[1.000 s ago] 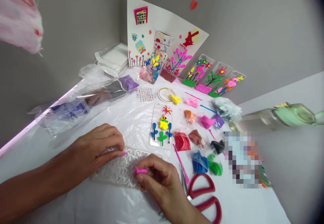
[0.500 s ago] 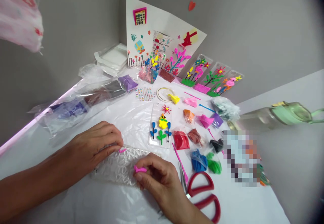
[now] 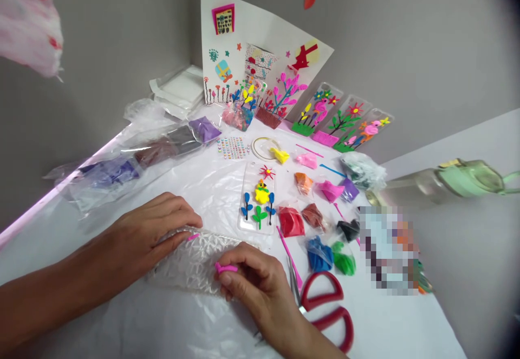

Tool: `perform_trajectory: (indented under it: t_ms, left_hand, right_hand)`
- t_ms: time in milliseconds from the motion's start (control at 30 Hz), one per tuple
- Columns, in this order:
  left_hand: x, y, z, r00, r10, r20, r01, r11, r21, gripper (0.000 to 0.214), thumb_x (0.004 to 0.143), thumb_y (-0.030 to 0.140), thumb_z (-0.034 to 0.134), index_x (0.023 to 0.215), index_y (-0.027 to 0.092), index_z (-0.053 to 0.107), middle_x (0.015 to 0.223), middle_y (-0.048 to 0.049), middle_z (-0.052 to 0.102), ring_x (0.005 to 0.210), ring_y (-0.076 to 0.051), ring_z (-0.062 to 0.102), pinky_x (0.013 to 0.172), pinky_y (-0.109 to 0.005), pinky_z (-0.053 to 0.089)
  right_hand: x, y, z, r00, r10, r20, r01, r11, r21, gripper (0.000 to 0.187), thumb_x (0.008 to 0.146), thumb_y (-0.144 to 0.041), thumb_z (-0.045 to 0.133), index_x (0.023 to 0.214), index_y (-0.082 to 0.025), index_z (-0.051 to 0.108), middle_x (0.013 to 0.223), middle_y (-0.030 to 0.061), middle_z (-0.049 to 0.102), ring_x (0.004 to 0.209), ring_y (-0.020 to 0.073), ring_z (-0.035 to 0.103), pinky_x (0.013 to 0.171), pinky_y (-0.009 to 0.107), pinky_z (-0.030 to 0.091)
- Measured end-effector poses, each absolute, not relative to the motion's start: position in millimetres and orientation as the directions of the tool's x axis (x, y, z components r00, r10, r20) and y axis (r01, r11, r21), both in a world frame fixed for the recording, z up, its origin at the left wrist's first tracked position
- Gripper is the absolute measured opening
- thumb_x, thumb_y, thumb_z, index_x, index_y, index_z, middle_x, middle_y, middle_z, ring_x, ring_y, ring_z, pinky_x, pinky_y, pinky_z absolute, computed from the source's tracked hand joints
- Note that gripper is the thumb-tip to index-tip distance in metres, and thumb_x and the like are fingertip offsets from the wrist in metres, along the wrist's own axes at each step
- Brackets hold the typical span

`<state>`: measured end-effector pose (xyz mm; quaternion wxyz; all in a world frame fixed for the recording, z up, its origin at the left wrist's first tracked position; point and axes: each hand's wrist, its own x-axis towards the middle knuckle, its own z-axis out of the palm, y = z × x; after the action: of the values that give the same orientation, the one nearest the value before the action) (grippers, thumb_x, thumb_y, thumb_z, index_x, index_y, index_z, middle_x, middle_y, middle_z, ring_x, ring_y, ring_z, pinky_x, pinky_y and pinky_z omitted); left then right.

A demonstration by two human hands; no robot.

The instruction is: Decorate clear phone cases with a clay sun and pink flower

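A clear, faceted phone case (image 3: 193, 264) lies in front of me on the white table. My left hand (image 3: 158, 232) grips its far left part, fingers along the far edge and thumb over the top. By that thumb tip a small pink clay strip (image 3: 193, 237) sits on the case. Over the case's right end, my right hand (image 3: 255, 280) is closed in a pinch on a pink clay piece (image 3: 227, 268). Beyond the case lies a clear phone case with clay decorations (image 3: 260, 221): a red flower, a yellow figure and blue and green plants.
Red-handled scissors (image 3: 320, 299) lie by my right wrist. Several bagged clay lumps, including a red one (image 3: 291, 221) and a blue one (image 3: 320, 254), spread to the right. A bottle (image 3: 430, 185) is at right, decorated cases (image 3: 312, 111) lean behind, and plastic bags (image 3: 162, 148) lie left.
My left fingers have shifted slightly right, and the thumb now covers more of the pink strip. The right hand keeps its pinch on the pink clay piece, almost in place. The view has tilted slightly.
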<state>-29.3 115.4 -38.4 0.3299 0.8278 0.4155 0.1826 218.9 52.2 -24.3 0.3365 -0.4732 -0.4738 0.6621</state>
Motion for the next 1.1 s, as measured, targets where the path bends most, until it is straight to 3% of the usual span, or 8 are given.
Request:
perform_trajectory:
  t_ms: [200, 867, 1100]
  left_hand:
    - [-30, 117, -37, 0.595, 0.803, 0.043, 0.552, -0.447, 0.704, 0.024, 0.107, 0.027, 0.047, 0.106, 0.029, 0.070, 0.104, 0.0030, 0.070, 0.100, -0.017, 0.062, 0.088, -0.027, 0.049]
    - [-38, 116, -40, 0.607, 0.792, 0.062, 0.574, -0.491, 0.655, 0.033, 0.102, 0.016, 0.043, 0.117, 0.032, 0.068, 0.115, 0.0029, 0.071, 0.109, -0.017, 0.064, 0.092, -0.028, 0.049]
    - [-50, 112, -46, 0.604, 0.797, 0.011, 0.626, -0.482, 0.612, 0.036, 0.097, 0.031, 0.064, 0.133, 0.038, 0.060, 0.126, 0.0037, 0.069, 0.117, -0.022, 0.063, 0.097, -0.031, 0.047]
  right_hand:
    - [220, 54, -24, -0.326, 0.892, -0.313, 0.023, -0.323, -0.946, 0.019, 0.091, -0.036, 0.075, 0.086, -0.018, 0.072, 0.075, -0.0007, 0.060, 0.066, 0.0098, 0.053, 0.063, 0.021, 0.043]
    - [221, 54, -25, -0.325, 0.893, -0.312, 0.027, -0.321, -0.947, 0.012, 0.091, -0.030, 0.074, 0.087, -0.019, 0.073, 0.078, -0.0004, 0.062, 0.068, 0.0105, 0.055, 0.062, 0.022, 0.042]
    - [220, 55, -24, -0.325, 0.900, -0.290, 0.007, -0.304, -0.953, 0.012, 0.092, -0.030, 0.074, 0.087, -0.019, 0.073, 0.077, -0.0008, 0.061, 0.067, 0.0102, 0.055, 0.063, 0.022, 0.044]
